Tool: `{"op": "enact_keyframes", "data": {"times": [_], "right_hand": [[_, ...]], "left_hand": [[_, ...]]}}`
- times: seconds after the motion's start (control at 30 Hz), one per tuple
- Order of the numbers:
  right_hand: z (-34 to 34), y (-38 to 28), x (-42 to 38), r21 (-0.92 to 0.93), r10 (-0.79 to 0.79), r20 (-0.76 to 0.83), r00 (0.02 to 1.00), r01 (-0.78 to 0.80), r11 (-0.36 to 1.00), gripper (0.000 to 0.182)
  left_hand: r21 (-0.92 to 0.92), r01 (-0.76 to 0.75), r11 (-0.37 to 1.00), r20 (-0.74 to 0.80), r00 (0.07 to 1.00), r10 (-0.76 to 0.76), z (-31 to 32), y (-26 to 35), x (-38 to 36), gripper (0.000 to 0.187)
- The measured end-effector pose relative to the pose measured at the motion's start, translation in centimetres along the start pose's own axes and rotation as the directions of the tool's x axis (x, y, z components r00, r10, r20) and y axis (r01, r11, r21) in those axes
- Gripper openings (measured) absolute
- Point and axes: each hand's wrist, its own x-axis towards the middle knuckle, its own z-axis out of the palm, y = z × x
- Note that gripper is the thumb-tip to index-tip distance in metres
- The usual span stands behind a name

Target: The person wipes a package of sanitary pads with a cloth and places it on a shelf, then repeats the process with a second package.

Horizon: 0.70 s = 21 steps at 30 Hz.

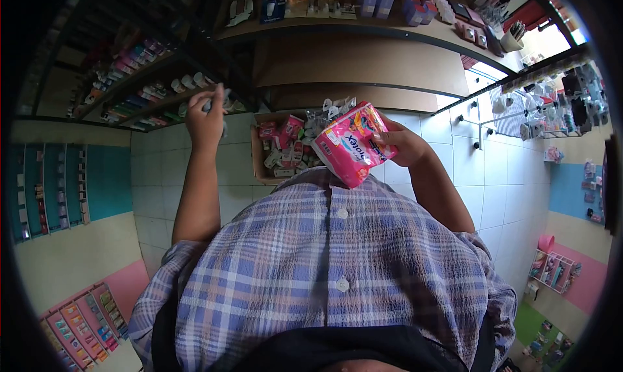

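Note:
My right hand [401, 143] is closed around a stack of pink plastic packs [350, 145] with white and blue lettering, held in front of my chest above my plaid shirt [324, 255]. My left hand [206, 115] is raised to a dark shelf [152, 80] at the left. Its fingers are curled at small pale items [188, 82] on the shelf edge; whether it grips one cannot be made out. Below the packs stands an open cardboard box [257, 158] with more pink packs and several small packets.
Wooden shelves [363, 54] with boxed goods run across the top. A wire rack [519, 122] with hanging items stands at the right. Pink display racks [84, 326] lie at the lower left and lower right. The floor is white tile [493, 177].

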Motion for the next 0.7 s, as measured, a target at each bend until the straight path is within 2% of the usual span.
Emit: {"op": "enact_keyframes", "data": {"times": [0.03,0.07,0.1,0.13,0.17,0.2,0.23,0.3,0.33,0.4,0.43,0.47,0.5,0.53,0.57,0.6,0.67,0.7], "right_hand": [[0.6,-0.2,0.0,0.013,-0.013,-0.030,0.999,0.014,1.000,0.080],[1.1,-0.4,0.1,0.026,-0.026,-0.060,0.998,0.028,0.999,0.080],[1.2,-0.3,0.3,0.029,-0.024,-0.099,0.995,0.027,0.999,0.075],[1.2,-0.3,0.5,0.024,-0.023,-0.091,0.996,0.025,0.999,0.075],[1.1,-0.2,0.8,-0.008,-0.020,-0.055,0.998,0.020,1.000,0.071],[1.0,-0.1,1.1,-0.042,-0.015,-0.014,1.000,0.015,0.999,0.066],[1.2,0.3,2.1,-0.036,-0.046,0.047,0.998,0.047,0.998,0.059],[1.2,1.0,3.3,0.001,-0.047,0.061,0.997,0.047,0.999,0.058],[1.3,1.4,3.8,0.048,-0.054,0.057,0.997,0.051,0.998,0.057],[2.7,2.1,4.7,0.088,-0.058,0.036,0.998,0.055,0.995,0.058],[4.2,2.1,4.9,0.116,-0.071,0.016,0.997,0.069,0.991,0.059],[5.4,2.2,5.3,0.145,-0.085,-0.004,0.996,0.084,0.986,0.060],[6.0,2.3,5.7,0.193,-0.066,0.020,0.998,0.061,0.979,0.062],[6.6,2.5,6.1,0.188,-0.062,0.036,0.997,0.055,0.981,0.062],[7.2,2.8,6.6,0.187,-0.088,0.025,0.996,0.081,0.979,0.062],[7.7,3.0,6.8,0.188,-0.110,0.011,0.994,0.106,0.976,0.063],[9.1,2.8,6.9,0.172,-0.121,0.004,0.993,0.119,0.978,0.058],[9.3,2.3,7.0,0.218,-0.098,0.026,0.995,0.090,0.972,0.055]], "left_hand": [[0.001,-0.008,1.000,-0.007,1.000,0.008,-0.7,-0.6,0.4,0.033],[-0.219,0.142,0.965,-0.005,0.989,-0.146,-1.5,-1.1,0.7,0.036],[-0.426,0.278,0.861,0.032,0.955,-0.293,-2.4,-1.6,1.1,0.039],[-0.427,0.275,0.861,0.023,0.956,-0.294,-3.3,-1.9,1.8,0.039],[-0.695,0.249,0.675,0.013,0.943,-0.334,-4.4,-2.2,2.7,0.039],[-0.890,0.179,0.421,0.011,0.928,-0.371,-5.8,-2.8,3.5,0.039],[-0.894,0.148,0.423,-0.027,0.924,-0.381,-9.0,-4.7,4.6,0.039],[-0.988,0.152,0.009,0.147,0.965,-0.215,-14.0,-7.9,7.0,0.035],[-0.991,0.136,0.011,0.130,0.968,-0.215,-14.2,-5.5,6.2,0.035],[-0.972,0.070,0.225,-0.031,0.910,-0.414,-12.7,3.5,2.3,0.036],[-0.961,0.111,0.253,-0.008,0.905,-0.426,-11.8,4.5,1.1,0.041],[-0.923,0.139,0.358,-0.056,0.874,-0.483,-10.4,7.0,-0.8,0.050],[-0.804,0.019,0.595,-0.187,0.941,-0.283,-8.3,8.4,-2.7,0.051],[-0.648,0.046,0.760,-0.145,0.973,-0.182,-7.0,10.5,-5.0,0.047],[-0.365,-0.164,0.917,-0.166,0.980,0.110,-5.1,11.0,-6.6,0.038],[-0.099,-0.692,0.715,-0.157,0.720,0.675,-3.7,11.1,-6.1,0.048],[0.133,-0.739,0.661,0.209,0.672,0.710,-2.8,12.6,-7.9,0.057],[0.138,-0.737,0.662,0.195,0.676,0.711,-2.9,12.4,-8.4,0.057]]}}
